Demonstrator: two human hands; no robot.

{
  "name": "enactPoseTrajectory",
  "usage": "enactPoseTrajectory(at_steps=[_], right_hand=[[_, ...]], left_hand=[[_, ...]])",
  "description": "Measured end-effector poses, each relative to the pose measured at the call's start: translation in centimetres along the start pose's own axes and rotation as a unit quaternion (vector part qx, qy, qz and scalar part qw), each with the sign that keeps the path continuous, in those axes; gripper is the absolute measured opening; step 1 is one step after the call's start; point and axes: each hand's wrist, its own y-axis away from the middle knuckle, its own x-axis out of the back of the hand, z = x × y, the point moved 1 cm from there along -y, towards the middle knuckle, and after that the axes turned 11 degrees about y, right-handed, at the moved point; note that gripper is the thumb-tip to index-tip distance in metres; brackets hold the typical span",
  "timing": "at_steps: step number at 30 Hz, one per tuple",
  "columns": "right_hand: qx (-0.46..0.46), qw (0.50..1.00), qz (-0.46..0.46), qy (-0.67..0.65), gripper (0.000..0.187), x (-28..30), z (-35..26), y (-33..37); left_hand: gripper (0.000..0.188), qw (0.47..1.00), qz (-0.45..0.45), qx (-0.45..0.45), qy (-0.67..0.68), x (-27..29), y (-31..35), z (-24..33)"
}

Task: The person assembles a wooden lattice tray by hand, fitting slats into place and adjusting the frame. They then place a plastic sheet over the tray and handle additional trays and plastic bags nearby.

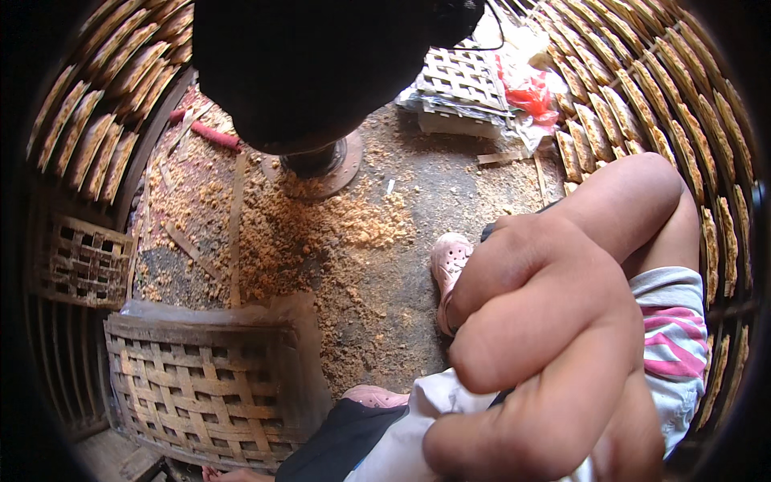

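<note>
Tray of brown woven bamboo (191,392) lies lower left; left hand (234,475) near it at bottom edge, grip hidden. Right hand (554,337), lower right, curled, hold unclear. Likely between steps; lifting the tray calls for both hands.

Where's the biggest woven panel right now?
In the head view, the woven panel is at the lower left, left of the nearer pink shoe, with the crumb-strewn floor just beyond it.
</note>
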Motion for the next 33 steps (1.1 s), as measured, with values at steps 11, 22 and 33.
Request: enactPoseTrajectory(at_steps=[11, 22, 33], right_hand=[[-0.081, 0.991, -0.055, 0.092, 0.032, 8.7, 2.6, 5.2], [-0.371, 0.892, -0.256, -0.036, 0.022, 5.2, 21.6, 26.8], [-0.743, 0.46, -0.245, 0.42, 0.074, 10.6, 42.8, 58.9]], left_hand=[[0.025, 0.957, -0.25, -0.142, -0.047, -6.8, 4.5, 7.1], [0.024, 0.706, -0.625, -0.314, -0.113, -15.8, 12.0, 21.1], [0.023, 0.504, -0.764, -0.347, -0.205, -23.2, 16.8, 32.3]])
